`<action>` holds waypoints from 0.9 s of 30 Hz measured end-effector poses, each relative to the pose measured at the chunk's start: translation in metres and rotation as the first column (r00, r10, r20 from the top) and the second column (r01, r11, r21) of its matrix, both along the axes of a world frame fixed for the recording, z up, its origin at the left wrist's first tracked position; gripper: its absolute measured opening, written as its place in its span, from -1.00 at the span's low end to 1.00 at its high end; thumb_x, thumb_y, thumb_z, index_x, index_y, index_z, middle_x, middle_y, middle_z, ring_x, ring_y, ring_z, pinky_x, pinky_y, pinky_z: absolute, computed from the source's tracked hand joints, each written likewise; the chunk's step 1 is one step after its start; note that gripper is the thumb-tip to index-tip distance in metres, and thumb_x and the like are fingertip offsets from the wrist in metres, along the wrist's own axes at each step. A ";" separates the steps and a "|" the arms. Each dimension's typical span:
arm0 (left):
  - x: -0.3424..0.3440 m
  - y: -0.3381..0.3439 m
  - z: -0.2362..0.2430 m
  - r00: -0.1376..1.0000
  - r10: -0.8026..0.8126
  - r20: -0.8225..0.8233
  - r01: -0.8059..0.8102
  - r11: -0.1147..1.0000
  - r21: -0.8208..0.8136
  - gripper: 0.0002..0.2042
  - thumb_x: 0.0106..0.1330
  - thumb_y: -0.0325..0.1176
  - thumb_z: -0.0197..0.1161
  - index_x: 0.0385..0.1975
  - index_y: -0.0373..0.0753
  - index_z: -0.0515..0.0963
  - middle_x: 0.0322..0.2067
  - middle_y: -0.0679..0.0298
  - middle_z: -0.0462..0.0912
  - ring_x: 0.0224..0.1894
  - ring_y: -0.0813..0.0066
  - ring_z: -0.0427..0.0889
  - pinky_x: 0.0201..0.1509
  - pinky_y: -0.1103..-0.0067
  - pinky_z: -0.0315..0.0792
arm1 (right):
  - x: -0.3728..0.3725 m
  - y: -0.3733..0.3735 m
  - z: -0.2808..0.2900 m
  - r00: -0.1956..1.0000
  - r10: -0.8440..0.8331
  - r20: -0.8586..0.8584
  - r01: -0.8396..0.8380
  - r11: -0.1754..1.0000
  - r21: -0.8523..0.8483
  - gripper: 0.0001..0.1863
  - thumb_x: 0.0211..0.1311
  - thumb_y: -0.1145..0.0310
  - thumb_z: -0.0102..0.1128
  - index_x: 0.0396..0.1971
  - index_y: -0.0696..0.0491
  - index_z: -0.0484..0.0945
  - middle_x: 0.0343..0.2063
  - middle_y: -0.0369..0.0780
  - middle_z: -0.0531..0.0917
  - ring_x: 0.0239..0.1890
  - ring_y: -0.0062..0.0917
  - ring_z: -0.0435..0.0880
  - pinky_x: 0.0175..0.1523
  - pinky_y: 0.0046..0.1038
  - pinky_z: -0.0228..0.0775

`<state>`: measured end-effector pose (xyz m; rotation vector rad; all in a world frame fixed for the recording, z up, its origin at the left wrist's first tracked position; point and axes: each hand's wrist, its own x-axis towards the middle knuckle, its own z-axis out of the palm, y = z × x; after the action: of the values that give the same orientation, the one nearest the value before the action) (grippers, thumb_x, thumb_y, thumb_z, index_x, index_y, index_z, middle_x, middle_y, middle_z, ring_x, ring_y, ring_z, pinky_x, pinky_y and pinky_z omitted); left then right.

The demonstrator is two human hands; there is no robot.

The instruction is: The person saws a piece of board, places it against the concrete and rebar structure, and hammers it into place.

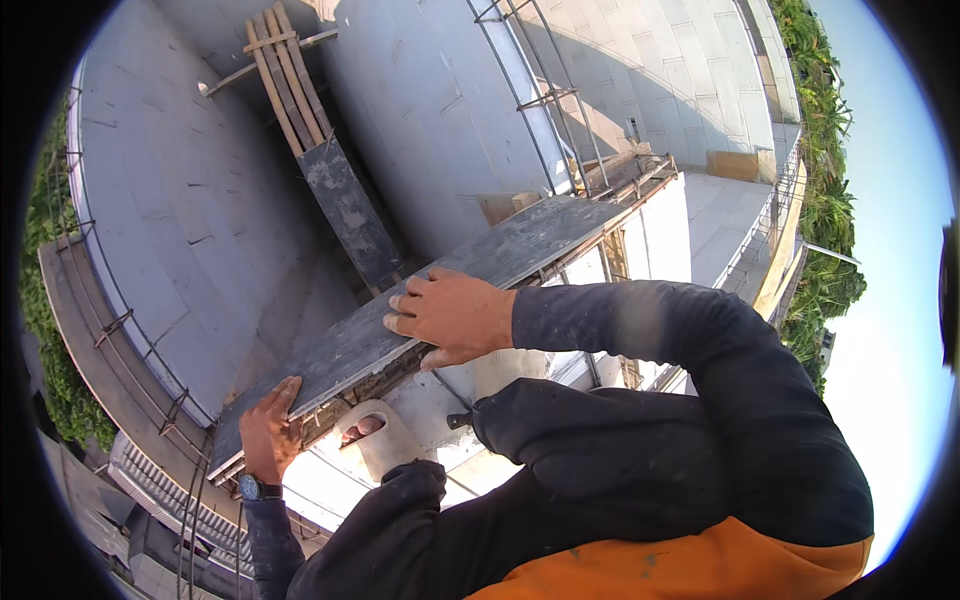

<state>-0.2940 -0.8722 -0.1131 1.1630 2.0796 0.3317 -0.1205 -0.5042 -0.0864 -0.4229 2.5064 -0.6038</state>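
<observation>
A long dark grey board runs slantwise in front of me, scuffed and dusty on top. My left hand, with a dark watch at its wrist, is closed over the near edge at the board's left end. Its fingers lie together on the top face. My right hand rests flat near the middle of the board, fingers somewhat apart and the thumb by the near edge. What is under the left palm stays hidden. My knees, in black trousers, are bent close behind the board.
A second dark panel and several wooden poles span the deep gap beyond. Grey block walls rise around it. Thin rebar stands at the upper middle. Below my knees is a light open-toed shoe. Corrugated roofing lies lower left.
</observation>
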 end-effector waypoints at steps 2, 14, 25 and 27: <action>-0.001 0.001 0.004 1.000 0.016 0.019 -0.016 0.999 -0.030 -0.41 0.12 -0.31 0.38 0.26 -0.09 0.67 0.16 0.08 0.76 0.00 0.00 0.82 0.06 0.28 0.70 | 0.007 0.029 0.025 0.998 -0.038 -0.058 0.038 0.999 0.000 -0.09 0.23 -0.31 0.38 0.37 0.09 0.50 0.30 -0.09 0.59 0.34 -0.26 0.52 0.30 -0.11 0.44; -0.002 0.003 0.007 1.000 0.024 0.011 -0.024 1.000 -0.014 -0.45 0.16 -0.27 0.44 0.24 -0.06 0.69 0.14 0.10 0.77 0.01 0.02 0.82 0.03 0.32 0.71 | 0.067 0.115 0.016 0.991 -0.125 0.038 0.114 0.972 0.207 0.09 0.21 -0.55 0.24 0.44 0.09 0.44 0.33 -0.08 0.58 0.42 -0.13 0.51 0.47 -0.07 0.35; 0.001 0.010 -0.002 1.000 0.004 -0.005 -0.004 1.000 0.005 -0.43 0.09 -0.42 0.41 0.23 -0.10 0.69 0.15 0.10 0.77 0.03 0.05 0.82 0.08 0.30 0.72 | 0.089 0.150 0.002 0.954 -0.239 0.180 0.151 0.904 0.399 -0.35 0.32 -0.24 0.33 0.15 -0.01 0.66 -0.06 -0.23 0.74 0.05 -0.28 0.74 0.08 -0.23 0.62; 0.010 -0.025 0.004 0.996 0.082 -0.042 -0.082 0.997 0.017 -0.42 0.05 -0.46 0.42 0.20 -0.10 0.69 0.15 0.14 0.78 0.02 0.08 0.82 0.09 0.27 0.72 | 0.073 0.141 -0.009 0.979 -0.148 0.139 0.088 0.926 0.368 -0.53 0.30 0.11 0.33 0.15 -0.01 0.64 -0.08 -0.24 0.74 0.04 -0.32 0.74 0.07 -0.23 0.62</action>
<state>-0.2839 -0.8975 -0.1094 1.1042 2.1694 0.3652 -0.0471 -0.3635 -0.0956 -0.0800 2.4235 -0.2008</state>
